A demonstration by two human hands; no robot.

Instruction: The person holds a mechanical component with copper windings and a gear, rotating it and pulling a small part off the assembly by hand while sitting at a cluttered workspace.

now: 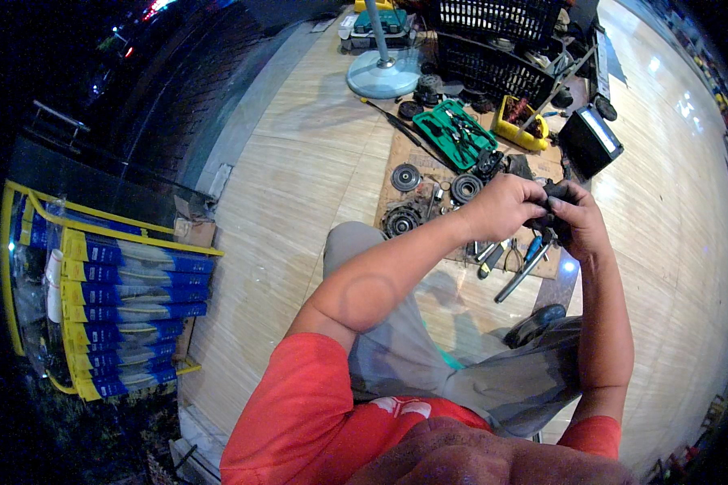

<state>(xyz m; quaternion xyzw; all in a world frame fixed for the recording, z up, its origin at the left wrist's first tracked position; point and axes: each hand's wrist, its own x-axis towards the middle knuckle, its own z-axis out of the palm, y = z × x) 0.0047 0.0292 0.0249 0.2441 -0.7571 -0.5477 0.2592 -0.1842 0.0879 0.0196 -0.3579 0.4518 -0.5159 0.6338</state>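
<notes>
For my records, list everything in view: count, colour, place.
Mat: one, brown, centre-right
Dark part: one, black, held, right of centre
Tool case: one, green, on mat
Tub: one, yellow, right of case
Box: one, black, right of tub
Crates: two, black, upper edge
Clutter: uncounted, dark, near crates
Round parts: at least three, grey, mat's left
Pliers: one, dark, mat's near edge
Blue-handled tool: one, blue, right of pliers
Tube: one, grey, below that tool
Stand base: one, pale blue, upper centre
Rack: one, yellow, left
Cartons: several, blue-yellow, in rack
Shoe: one, dark, above trousers
Trousers: one pair, grey, lower centre
Shirt: one, red, bottom
Left hand: one, bare, at dark part
Right hand: one, bare, at dark part
</notes>
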